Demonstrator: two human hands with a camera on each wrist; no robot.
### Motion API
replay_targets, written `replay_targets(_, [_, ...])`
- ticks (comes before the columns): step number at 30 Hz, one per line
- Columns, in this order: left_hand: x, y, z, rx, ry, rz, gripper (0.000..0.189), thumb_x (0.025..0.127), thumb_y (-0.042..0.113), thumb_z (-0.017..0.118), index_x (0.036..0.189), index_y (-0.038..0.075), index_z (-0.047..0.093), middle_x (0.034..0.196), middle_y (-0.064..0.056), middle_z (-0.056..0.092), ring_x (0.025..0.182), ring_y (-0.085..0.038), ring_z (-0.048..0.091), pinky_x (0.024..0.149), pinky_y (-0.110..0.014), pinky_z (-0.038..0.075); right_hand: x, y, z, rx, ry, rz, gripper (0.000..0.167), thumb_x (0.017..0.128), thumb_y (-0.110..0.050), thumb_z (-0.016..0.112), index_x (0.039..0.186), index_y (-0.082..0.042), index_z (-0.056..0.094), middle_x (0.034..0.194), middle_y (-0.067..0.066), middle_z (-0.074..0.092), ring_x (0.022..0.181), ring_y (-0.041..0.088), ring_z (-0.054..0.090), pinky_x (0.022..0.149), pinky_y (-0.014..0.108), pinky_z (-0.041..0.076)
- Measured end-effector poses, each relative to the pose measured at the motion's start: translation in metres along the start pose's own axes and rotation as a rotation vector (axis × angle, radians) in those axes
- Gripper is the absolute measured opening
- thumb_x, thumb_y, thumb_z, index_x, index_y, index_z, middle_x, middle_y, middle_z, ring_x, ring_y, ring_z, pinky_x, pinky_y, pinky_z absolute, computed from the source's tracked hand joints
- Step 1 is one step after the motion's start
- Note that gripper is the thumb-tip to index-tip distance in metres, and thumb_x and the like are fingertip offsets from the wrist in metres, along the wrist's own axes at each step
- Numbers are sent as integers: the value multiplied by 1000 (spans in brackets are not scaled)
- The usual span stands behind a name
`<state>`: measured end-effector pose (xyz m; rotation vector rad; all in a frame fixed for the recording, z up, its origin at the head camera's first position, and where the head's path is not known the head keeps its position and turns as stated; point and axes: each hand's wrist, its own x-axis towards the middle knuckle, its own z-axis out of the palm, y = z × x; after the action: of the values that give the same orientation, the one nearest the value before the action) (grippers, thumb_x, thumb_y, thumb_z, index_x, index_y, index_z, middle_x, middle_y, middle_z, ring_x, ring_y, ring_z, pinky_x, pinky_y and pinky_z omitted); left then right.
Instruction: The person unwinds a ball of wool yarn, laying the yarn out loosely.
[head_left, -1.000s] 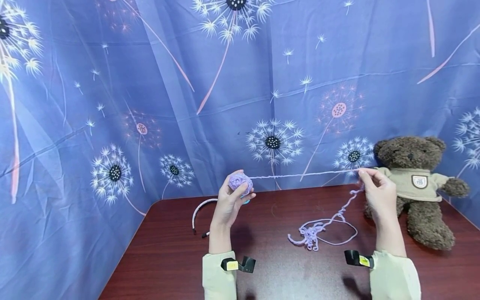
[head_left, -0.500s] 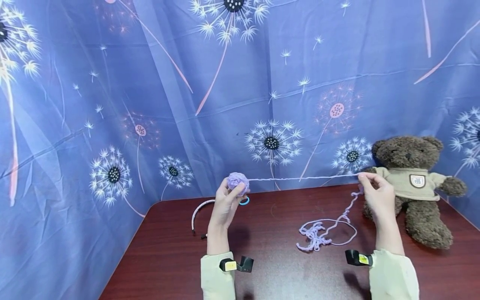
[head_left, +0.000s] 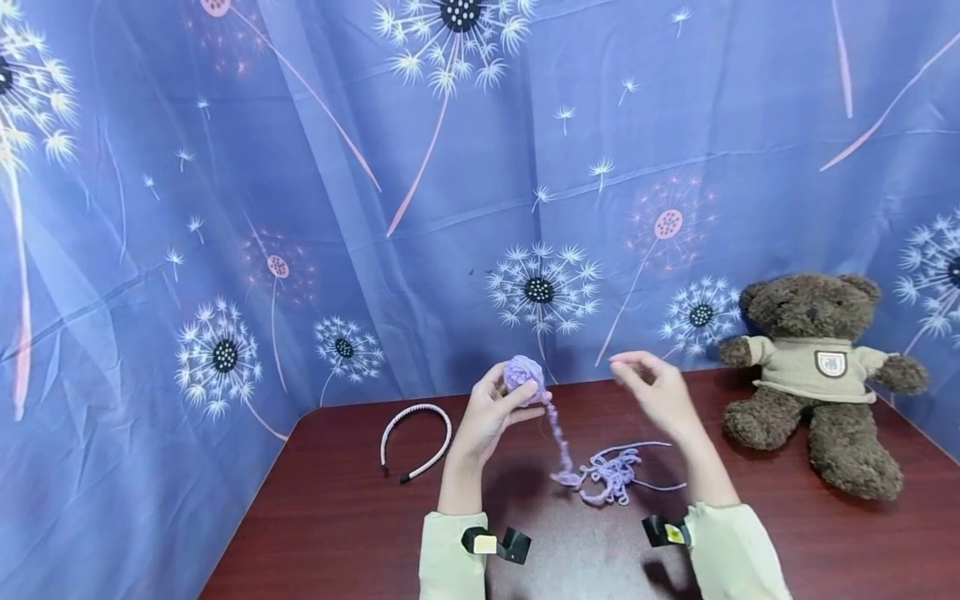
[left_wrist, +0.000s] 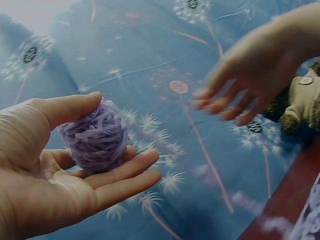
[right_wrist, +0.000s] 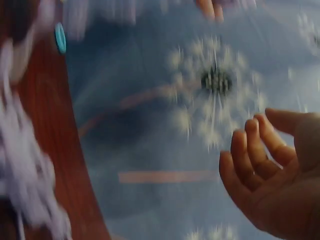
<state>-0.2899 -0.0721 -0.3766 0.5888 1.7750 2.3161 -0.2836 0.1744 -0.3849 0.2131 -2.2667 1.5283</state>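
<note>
A small ball of lavender yarn [head_left: 522,372] sits in my left hand [head_left: 486,417], pinched between the thumb and fingers. In the left wrist view the thumb presses the wound strands of the ball [left_wrist: 97,137] from above, and two fingers stretch out beneath. From the ball a kinked strand [head_left: 558,437] hangs down to a loose tangle of the same yarn [head_left: 617,473] on the table. My right hand [head_left: 663,398] is raised to the right of the ball, apart from it. Its fingers [right_wrist: 245,155] are loosely bent, with no yarn between them and the thumb.
A white headband [head_left: 415,408] with dark tips lies on the dark red table [head_left: 337,517], left of my left hand. At the right sits a brown teddy bear [head_left: 813,375] in a beige sweater. A blue dandelion-print cloth [head_left: 465,275] hangs behind the table.
My right hand has let go of the stretched strand and moved left toward the ball. The left hand has shifted right with the ball, and the strand now hangs slack.
</note>
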Motion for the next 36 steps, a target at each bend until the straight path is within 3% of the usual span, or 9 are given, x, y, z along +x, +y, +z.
replay_targets(4, [1, -3, 9, 13, -12, -17, 48, 93, 0, 58, 137, -5, 41, 105, -4, 63, 90, -12, 70, 98, -50, 52, -8, -18, 26, 91, -145, -72, 23, 95, -14, 61, 109, 3, 66, 94, 9, 72, 79, -3, 62, 75, 16, 52])
replay_targets(7, [1, -5, 14, 4, -9, -28, 48, 92, -2, 58, 136, -5, 41, 108, -5, 60, 91, -10, 68, 99, -45, 52, -13, -27, 39, 145, -202, -126, 19, 94, -11, 61, 106, 3, 65, 96, 21, 69, 79, 0, 62, 74, 18, 52])
replay_targets(14, [1, -7, 18, -11, -9, -41, 51, 90, -3, 59, 138, -6, 39, 107, -3, 59, 91, -6, 67, 89, -26, 57, -17, -27, 48, 127, -173, -169, 11, 92, -9, 64, 100, -1, 66, 90, 14, 69, 76, -1, 59, 70, 19, 50])
replay_targets(20, [3, -8, 15, 26, 15, -11, 49, 90, 1, 61, 136, -3, 43, 103, 1, 64, 88, -8, 69, 91, -37, 57, -15, -29, 43, 105, -157, -161, 8, 92, -10, 64, 93, -2, 67, 85, 10, 68, 75, 3, 60, 69, 19, 48])
replay_targets(30, [4, -1, 2, -284, 122, 135, 36, 93, -8, 46, 128, 2, 47, 112, -6, 59, 89, -17, 69, 82, -32, 59, -12, -28, 28, 133, -75, -113, 9, 91, -6, 63, 90, 3, 65, 78, -14, 60, 70, -3, 54, 64, 17, 45])
replay_targets(36, [2, 6, -8, -369, 198, 164, 30, 94, -2, 46, 121, 10, 51, 112, -4, 55, 93, -15, 62, 80, -32, 57, -10, -29, 20, 110, -83, -109, 10, 92, -8, 62, 92, 2, 65, 76, -16, 61, 69, -3, 54, 63, 19, 44])
